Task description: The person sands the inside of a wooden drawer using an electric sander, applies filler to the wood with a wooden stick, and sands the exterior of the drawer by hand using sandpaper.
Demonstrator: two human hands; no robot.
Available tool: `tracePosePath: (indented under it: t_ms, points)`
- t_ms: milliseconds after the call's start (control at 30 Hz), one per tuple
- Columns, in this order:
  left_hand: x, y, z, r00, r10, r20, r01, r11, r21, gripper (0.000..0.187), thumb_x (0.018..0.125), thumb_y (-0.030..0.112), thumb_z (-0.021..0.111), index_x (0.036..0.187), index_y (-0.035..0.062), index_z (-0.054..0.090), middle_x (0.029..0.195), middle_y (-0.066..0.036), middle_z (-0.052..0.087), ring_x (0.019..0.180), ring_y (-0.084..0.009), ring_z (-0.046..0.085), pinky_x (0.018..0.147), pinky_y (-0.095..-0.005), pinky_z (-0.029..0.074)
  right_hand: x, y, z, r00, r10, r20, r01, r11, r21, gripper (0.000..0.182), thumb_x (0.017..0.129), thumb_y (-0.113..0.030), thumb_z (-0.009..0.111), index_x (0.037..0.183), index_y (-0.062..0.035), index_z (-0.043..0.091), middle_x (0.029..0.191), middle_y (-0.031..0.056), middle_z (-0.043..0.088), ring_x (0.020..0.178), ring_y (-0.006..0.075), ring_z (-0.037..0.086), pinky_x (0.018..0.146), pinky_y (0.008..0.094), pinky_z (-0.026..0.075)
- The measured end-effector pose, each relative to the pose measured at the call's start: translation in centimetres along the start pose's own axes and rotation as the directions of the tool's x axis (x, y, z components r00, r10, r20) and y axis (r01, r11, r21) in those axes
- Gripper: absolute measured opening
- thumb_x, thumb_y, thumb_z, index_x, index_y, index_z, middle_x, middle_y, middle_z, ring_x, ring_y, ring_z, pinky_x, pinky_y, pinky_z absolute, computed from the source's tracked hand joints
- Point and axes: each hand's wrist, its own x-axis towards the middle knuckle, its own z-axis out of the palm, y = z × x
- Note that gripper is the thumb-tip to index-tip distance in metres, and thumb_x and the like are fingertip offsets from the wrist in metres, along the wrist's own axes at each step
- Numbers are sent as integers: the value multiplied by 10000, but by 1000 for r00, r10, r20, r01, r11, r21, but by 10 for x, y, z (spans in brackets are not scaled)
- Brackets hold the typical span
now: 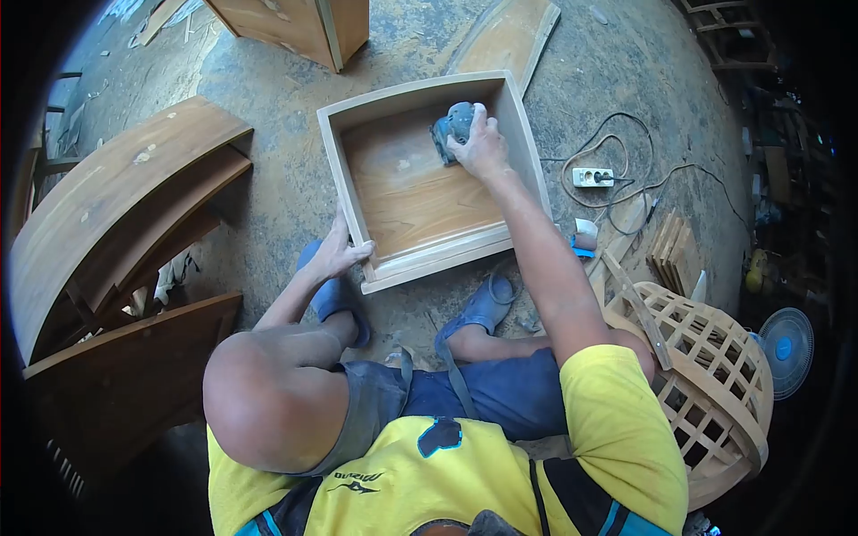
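Note:
A shallow wooden drawer [420,188] with a bowed far edge sits on the floor in front of my feet. Inside it, near the far right corner, is a blue-green power sander [458,125]. My right hand [483,147] is wrapped round the sander's top, pressing it against the drawer's inner side. My left hand [338,250] grips the near left corner of the drawer, with the thumb over the rim and the other fingers partly hidden outside the wall. A pale dusty patch marks the drawer's bottom.
A white power strip [593,178] with tangled cords lies to the right. Curved wooden furniture [134,170] stands on the left. A wooden cabinet [299,27] is at the back. A latticed wooden piece [697,357] and a fan [786,348] stand at right.

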Motion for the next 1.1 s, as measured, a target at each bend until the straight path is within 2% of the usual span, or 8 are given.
tracePosePath:
  t_ms: [133, 367, 500, 700, 800, 933, 1033, 1100]
  points:
    - [-4, 3, -3, 1000, 8, -27, -8, 1000, 6, 1128, 869, 329, 739, 1683, -12, 36, 1709, -301, 187, 1609, -390, 192, 1306, -437, 214, 17, 8, -5, 992, 113, -51, -114, 993, -19, 979, 871, -472, 793, 1555, 1, 277, 1209, 310, 601, 1042, 486, 705, 911, 544, 597]
    - [-2, 22, -7, 996, -48, 74, 51, 998, -34, 1118, 885, 329, 736, 1683, 1, 25, 1687, -306, 244, 1581, -391, 276, 1286, -438, 261, -39, -81, 34, 962, -187, 200, 168, 980, 105, 977, 871, -474, 791, 1577, -43, 272, 1258, 332, 558, 1049, 524, 684, 900, 583, 585]
    - [3, 16, -2, 998, -44, 55, 47, 997, -54, 1148, 871, 322, 751, 1678, -6, 3, 1660, -330, 286, 1550, -414, 335, 1271, -450, 298, -42, -67, 28, 951, -223, 214, 212, 974, 73, 981, 867, -464, 797, 1583, -60, 264, 1268, 331, 553, 1060, 531, 679, 916, 585, 579]
    - [-1, 12, -6, 997, -64, 42, 66, 997, -38, 1168, 859, 330, 757, 1674, -19, -3, 1686, -326, 220, 1583, -412, 251, 1296, -445, 243, 5, 12, -6, 993, 108, -41, -107, 994, 17, 944, 857, -442, 812, 1555, -68, 297, 1242, 301, 596, 1075, 492, 692, 926, 562, 582]
    - [3, 11, -5, 999, -12, 50, 15, 998, -58, 1131, 874, 351, 750, 1674, -32, 49, 1714, -304, 173, 1611, -393, 165, 1314, -440, 179, -7, 4, 4, 995, 92, -48, -90, 995, 43, 946, 856, -429, 816, 1554, -59, 296, 1237, 310, 593, 1064, 494, 691, 920, 568, 581]
    - [0, 11, -6, 999, 18, 35, -17, 1000, -11, 1173, 879, 370, 756, 1670, -51, -2, 1732, -314, 97, 1625, -404, 105, 1326, -435, 131, -39, -65, 39, 999, -39, 17, 37, 995, 91, 950, 852, -421, 823, 1548, -32, 305, 1230, 311, 561, 1009, 495, 701, 893, 570, 587]
    - [2, 7, -6, 999, 8, 38, -8, 1000, -14, 1218, 870, 362, 766, 1662, -62, -57, 1733, -332, 51, 1632, -407, 69, 1330, -423, 115, -41, -101, 40, 949, -265, 171, 256, 964, 69, 949, 841, -412, 833, 1553, -58, 316, 1236, 286, 552, 994, 494, 703, 883, 568, 590]
    - [1, 7, -5, 999, 10, 33, -9, 1000, -20, 1248, 866, 352, 770, 1649, -79, -101, 1724, -359, 30, 1634, -416, 62, 1330, -407, 119, -29, -107, 33, 877, -416, 241, 419, 907, 41, 868, 833, -381, 838, 1526, -155, 366, 1233, 228, 586, 1035, 485, 698, 894, 573, 591]
